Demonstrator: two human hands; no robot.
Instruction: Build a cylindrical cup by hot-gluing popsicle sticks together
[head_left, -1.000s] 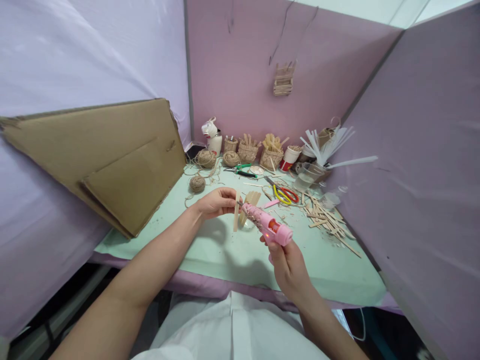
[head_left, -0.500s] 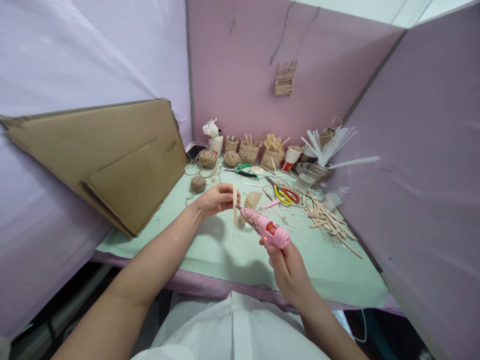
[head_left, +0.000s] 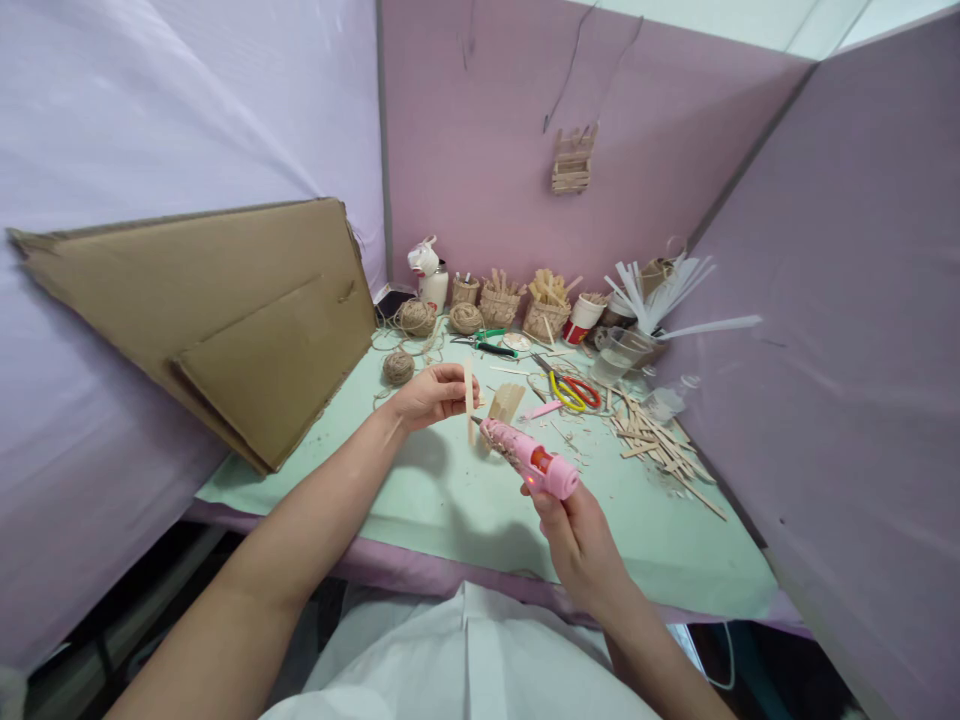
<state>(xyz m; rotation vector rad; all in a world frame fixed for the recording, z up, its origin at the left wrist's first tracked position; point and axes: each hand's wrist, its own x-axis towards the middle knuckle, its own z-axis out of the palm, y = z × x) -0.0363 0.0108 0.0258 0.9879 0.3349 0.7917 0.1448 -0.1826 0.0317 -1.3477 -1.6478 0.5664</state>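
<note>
Pinched upright in my left hand is a thin wooden stick, held over the middle of the table. My right hand is wrapped round a pink glue gun with a small orange light on its side. Its nozzle points left and meets or nearly meets the lower part of the stick. Just behind the nozzle stands a small fan-shaped piece of pale wooden sticks, its lower part hidden by the gun.
Behind my hands lie green-handled pliers, scissors with yellow and red handles and balls of twine. Loose wooden sticks are heaped at right. Baskets of sticks line the back. Cardboard leans at left.
The stick in my left hand has risen slightly, so the glue gun's nozzle now sits lower along it. The view has shifted a little; both grips stay the same.
</note>
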